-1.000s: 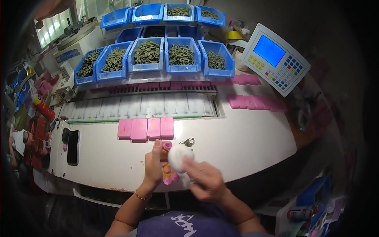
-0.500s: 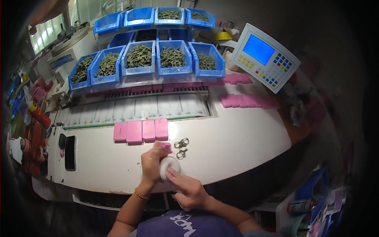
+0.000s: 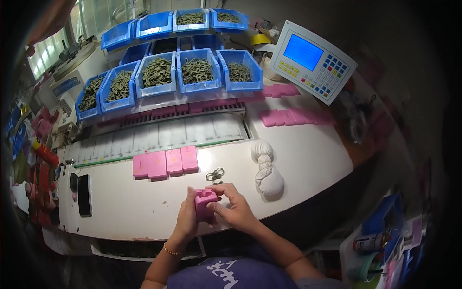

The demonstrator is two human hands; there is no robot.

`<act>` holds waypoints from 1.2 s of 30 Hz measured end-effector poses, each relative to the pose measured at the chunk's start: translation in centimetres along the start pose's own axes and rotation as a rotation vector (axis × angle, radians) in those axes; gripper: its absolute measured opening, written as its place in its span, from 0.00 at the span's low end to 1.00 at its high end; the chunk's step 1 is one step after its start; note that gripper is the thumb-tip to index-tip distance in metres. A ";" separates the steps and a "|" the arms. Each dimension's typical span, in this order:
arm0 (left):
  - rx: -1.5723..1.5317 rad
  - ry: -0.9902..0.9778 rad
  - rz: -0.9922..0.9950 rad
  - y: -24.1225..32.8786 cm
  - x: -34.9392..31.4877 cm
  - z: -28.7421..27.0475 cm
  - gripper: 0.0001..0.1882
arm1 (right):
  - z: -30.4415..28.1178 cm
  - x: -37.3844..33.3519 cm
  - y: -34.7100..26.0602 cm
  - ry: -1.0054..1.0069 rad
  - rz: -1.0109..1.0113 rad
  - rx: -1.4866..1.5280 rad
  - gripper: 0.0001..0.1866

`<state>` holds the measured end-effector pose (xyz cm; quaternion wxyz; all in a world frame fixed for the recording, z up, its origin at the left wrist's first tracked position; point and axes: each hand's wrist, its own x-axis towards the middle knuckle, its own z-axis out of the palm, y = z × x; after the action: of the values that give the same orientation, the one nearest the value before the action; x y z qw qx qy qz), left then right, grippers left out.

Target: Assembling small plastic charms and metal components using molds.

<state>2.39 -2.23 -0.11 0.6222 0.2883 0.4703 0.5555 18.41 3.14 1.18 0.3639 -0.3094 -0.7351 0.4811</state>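
A pink rubber-like mould block (image 3: 204,208), with notches in its top end, is held upright between my two hands near the table's front edge. My left hand (image 3: 186,217) wraps its left side, thumb up along the edge. On the other side, my right hand (image 3: 237,211) grips it with fingers over the upper corner and thumb across the face. Just beyond lie small dark metal ring pieces (image 3: 215,175), one partly hidden by my right fingers. To the right, a white cloth pouch (image 3: 270,182), pinched in at its middle, lies on the table.
Four-sided pink blocks (image 3: 165,163) stand in a row beyond my left hand. A phone (image 3: 84,195) lies at the left. Blue bins (image 3: 199,72) of green-grey pieces rise at the back. A keypad panel with a blue screen (image 3: 314,62) stands at the back right, near more pink blocks (image 3: 293,116).
The white pouch has left my right hand and now lies on the table to the right. My right hand has joined my left on the pink mould block. The whole view has shifted slightly.
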 end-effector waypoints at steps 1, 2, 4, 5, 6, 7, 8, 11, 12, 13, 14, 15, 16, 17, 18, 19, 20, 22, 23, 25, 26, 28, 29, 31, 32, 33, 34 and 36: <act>-0.009 -0.047 -0.057 0.3 -0.5 0.2 0.41 | -0.1 0.1 0.8 0.016 0.000 0.059 0.25; -0.004 -0.052 -0.063 0.6 -0.8 0.4 0.41 | -0.3 0.1 1.2 0.033 0.000 0.117 0.21; 0.282 -0.022 0.208 1.0 -1.5 0.6 0.30 | -0.6 0.1 0.6 0.034 0.016 0.091 0.19; 0.425 -0.009 0.344 1.1 -1.6 0.6 0.25 | -0.7 0.1 0.4 0.036 0.028 0.057 0.16; 0.426 -0.012 0.338 0.9 -1.6 0.5 0.25 | -0.7 0.0 0.3 0.040 0.033 0.058 0.16; 0.359 -0.013 0.363 0.6 -1.7 0.4 0.21 | -0.8 -0.1 0.3 0.035 0.031 0.102 0.16; 0.292 -0.013 0.388 0.4 -1.6 0.3 0.19 | -0.8 -0.2 0.3 0.031 0.028 0.146 0.17; 0.258 -0.031 0.467 0.2 -1.5 0.1 0.16 | -1.0 -0.3 0.2 0.010 0.036 0.108 0.16; 0.258 -0.032 0.466 0.1 -1.5 -0.1 0.16 | -0.9 -0.5 0.4 0.011 0.037 0.108 0.16; 0.277 -0.027 0.464 0.2 -1.5 -0.3 0.16 | -0.8 -0.6 0.6 0.012 0.011 0.120 0.17; 0.296 -0.024 0.463 0.3 -1.5 -0.6 0.15 | -0.7 -0.7 0.8 0.013 -0.015 0.131 0.18; 0.297 -0.026 0.468 0.6 -1.5 -1.2 0.15 | -0.8 -0.8 0.7 0.015 -0.020 0.129 0.18; 0.383 0.034 0.393 1.0 -1.5 -2.5 0.16 | -0.8 -0.5 0.8 0.042 -0.088 -0.006 0.18; 0.467 0.096 0.317 1.7 -1.4 -3.9 0.17 | -0.9 -0.3 0.9 0.071 -0.157 -0.140 0.18; 0.442 0.169 0.196 2.6 -1.7 -5.8 0.22 | -1.1 -0.3 0.8 0.102 -0.157 -0.206 0.19; 0.450 0.188 0.208 3.3 -1.9 -7.2 0.22 | -1.5 -0.3 0.7 0.129 -0.105 -0.192 0.16; 0.677 0.337 0.189 3.9 -2.2 -8.6 0.24 | -1.9 -0.6 1.3 0.141 -0.069 -0.216 0.14; 1.227 0.585 0.381 4.0 -2.9 -9.6 0.30 | -2.5 -1.2 2.9 0.195 -0.061 -0.278 0.09; 1.231 0.606 0.387 4.1 -3.0 -9.1 0.30 | -2.7 -1.4 3.6 0.237 -0.085 -0.314 0.07; 1.495 0.556 0.417 4.2 -3.0 -7.4 0.31 | -2.9 -1.6 3.8 0.293 -0.069 -0.332 0.06; 1.462 0.613 0.446 3.5 -2.5 -7.4 0.29 | -2.9 -1.5 3.5 0.290 -0.051 -0.329 0.06; 1.392 0.600 0.440 3.7 -2.2 -8.5 0.26 | -2.8 -1.4 3.2 0.278 -0.045 -0.310 0.06; 1.313 0.560 0.440 4.0 -2.2 -8.9 0.23 | -2.9 -1.5 3.3 0.266 -0.024 -0.313 0.06; 1.235 0.656 0.514 6.2 -0.6 -9.9 0.19 | -3.0 -1.5 3.9 0.262 -0.001 -0.315 0.07; 1.232 0.734 0.531 7.3 1.0 -10.8 0.19 | -3.0 -1.5 4.4 0.294 0.001 -0.288 0.06; 1.257 0.780 0.571 8.7 2.7 -11.6 0.19 | -3.1 -1.5 4.5 0.325 0.004 -0.261 0.06; 1.285 0.834 0.612 10.4 4.5 -12.6 0.20 | -3.0 -1.5 4.3 0.330 0.032 -0.215 0.07; 1.338 0.890 0.673 13.2 8.4 -14.7 0.21 | -2.9 -1.7 4.3 0.331 0.057 -0.159 0.07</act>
<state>-16.98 6.30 3.50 -0.1169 0.4733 0.7871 0.3779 22.19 4.68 -2.46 0.4403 -0.4328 -0.6920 0.3741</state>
